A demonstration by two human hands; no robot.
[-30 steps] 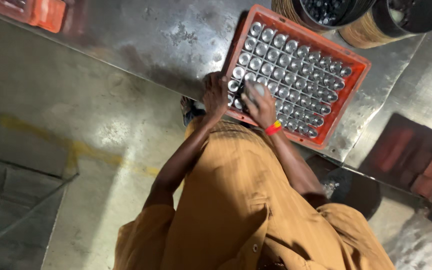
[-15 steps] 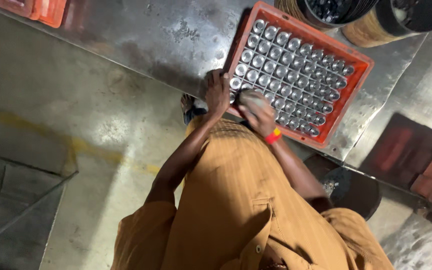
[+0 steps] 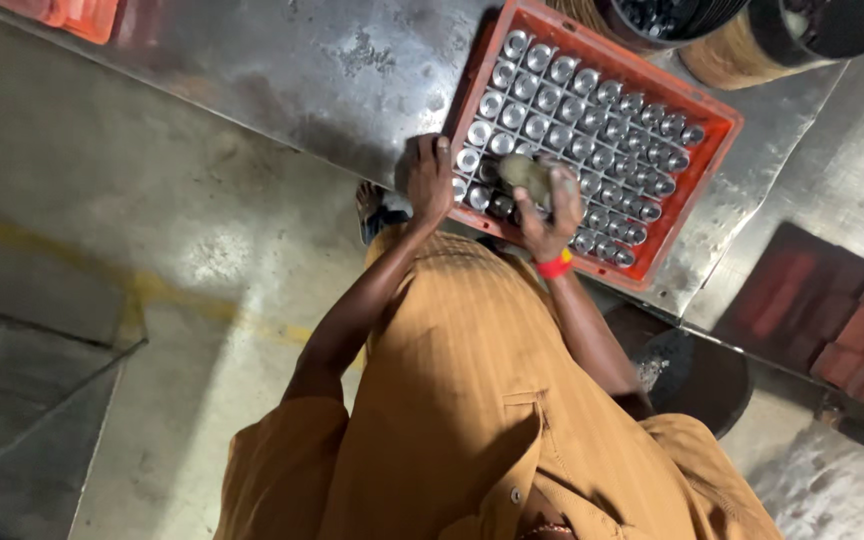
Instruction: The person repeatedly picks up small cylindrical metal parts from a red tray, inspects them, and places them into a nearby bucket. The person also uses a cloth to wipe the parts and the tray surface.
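A red plastic crate (image 3: 714,118) lies on a steel table (image 3: 282,70), filled with several rows of small shiny metal cups (image 3: 592,110). My left hand (image 3: 430,180) is curled over the crate's near left rim. My right hand (image 3: 555,212), with a red band at the wrist, is raised over the crate's near rows. It grips a dull grey-brown rounded piece (image 3: 526,171); I cannot tell what the piece is. My brown striped shirt hides the table's near edge below the hands.
Two dark round bins (image 3: 832,25) stand beyond the crate at the top right. Red crates (image 3: 842,320) are stacked low on the right, next to a black round object (image 3: 697,375). An orange crate (image 3: 82,15) sits top left. Concrete floor with a yellow line (image 3: 162,290) spreads left.
My right hand has lifted off the cups and shifted right, now holding the grey-brown piece up. My left hand has stayed on the rim.
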